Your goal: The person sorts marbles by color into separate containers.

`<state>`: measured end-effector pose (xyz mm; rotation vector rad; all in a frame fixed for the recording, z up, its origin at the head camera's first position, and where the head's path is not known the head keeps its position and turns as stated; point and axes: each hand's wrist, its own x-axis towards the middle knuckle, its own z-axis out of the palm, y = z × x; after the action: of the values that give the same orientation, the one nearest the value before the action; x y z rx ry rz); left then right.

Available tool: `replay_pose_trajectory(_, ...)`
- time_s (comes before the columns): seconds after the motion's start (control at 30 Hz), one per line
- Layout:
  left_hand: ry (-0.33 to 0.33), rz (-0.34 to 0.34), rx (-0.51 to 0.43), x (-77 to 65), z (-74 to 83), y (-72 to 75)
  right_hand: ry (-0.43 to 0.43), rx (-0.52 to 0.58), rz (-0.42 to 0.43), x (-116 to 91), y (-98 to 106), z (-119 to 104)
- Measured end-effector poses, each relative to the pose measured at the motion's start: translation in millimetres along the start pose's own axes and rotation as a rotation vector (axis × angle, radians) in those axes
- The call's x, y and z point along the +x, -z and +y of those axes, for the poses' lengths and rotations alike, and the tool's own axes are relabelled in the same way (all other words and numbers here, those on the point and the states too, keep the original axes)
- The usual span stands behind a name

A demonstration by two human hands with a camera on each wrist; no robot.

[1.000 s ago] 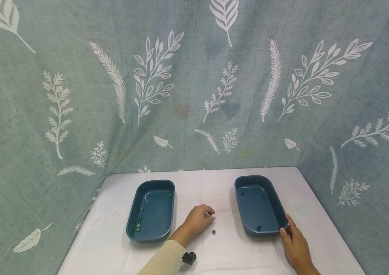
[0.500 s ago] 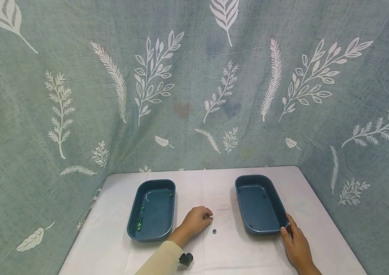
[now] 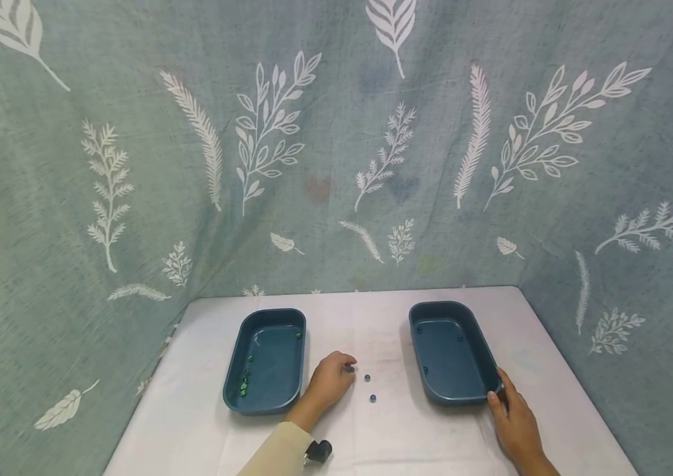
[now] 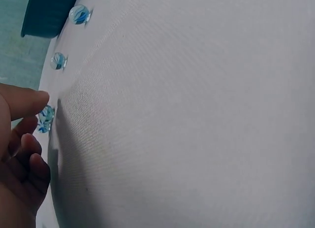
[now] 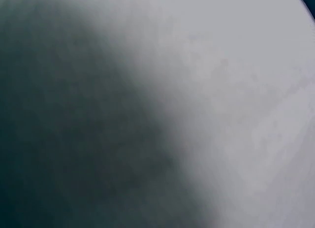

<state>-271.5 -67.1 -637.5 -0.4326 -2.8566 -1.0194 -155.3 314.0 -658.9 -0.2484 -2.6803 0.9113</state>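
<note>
My left hand (image 3: pixel 329 380) is over the white table between two blue trays, its fingers curled. In the left wrist view, clear-and-blue glass marbles (image 4: pixel 47 118) sit between its thumb and fingertips; exactly how many is unclear. Just right of the fingers lie two loose marbles, a farther one (image 3: pixel 367 377) and a nearer one (image 3: pixel 373 398). My right hand (image 3: pixel 516 423) grips the near right corner of the right tray (image 3: pixel 461 400), thumb at the front rim and fingers along the side. Three small dark marbles (image 3: pixel 460 338) show inside that tray. The right wrist view is mostly blurred.
The left tray (image 3: pixel 265 410) holds several green marbles (image 3: pixel 244 387), mostly along its left side. A black object (image 3: pixel 320 451) shows beside the left sleeve. Leaf-patterned cloth (image 3: pixel 313 165) hangs behind and beside the white-covered table (image 3: pixel 384 443).
My left hand has shifted left, leaving a marble in view beside its fingertips. Inside the right tray, one marble has rolled from the near edge to the left side. My right hand keeps its grip.
</note>
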Motion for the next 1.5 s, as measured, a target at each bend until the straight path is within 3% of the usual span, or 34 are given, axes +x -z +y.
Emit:
replay_pose_trajectory(0.2, 0.061, -0.029, 0.01, -0.4, 2.1, -1.3, -0.027, -0.002, -0.028, -0.2, -0.9, 1.0)
replay_pose_trajectory(0.43, 0.067, -0.051, 0.047, 0.3, 5.0, -1.6, -0.013, -0.002, -0.001, 0.5, 0.7, -1.4)
replay_pose_trajectory(0.77, 0.109, -0.057, 0.079, -2.0, 2.2, -1.8, -0.045, 0.0, -0.041, -0.3, 2.5, -3.1)
replay_pose_trajectory(1.07, 0.103, -0.044, 0.055, -3.5, -0.1, -1.6, 0.007, 0.01, 0.019, -0.2, -0.1, -0.5)
replay_pose_trajectory(1.5, 0.037, -0.016, -0.083, -4.5, 4.9, -0.3, 0.001, -0.002, 0.013, 0.1, -1.1, 1.2)
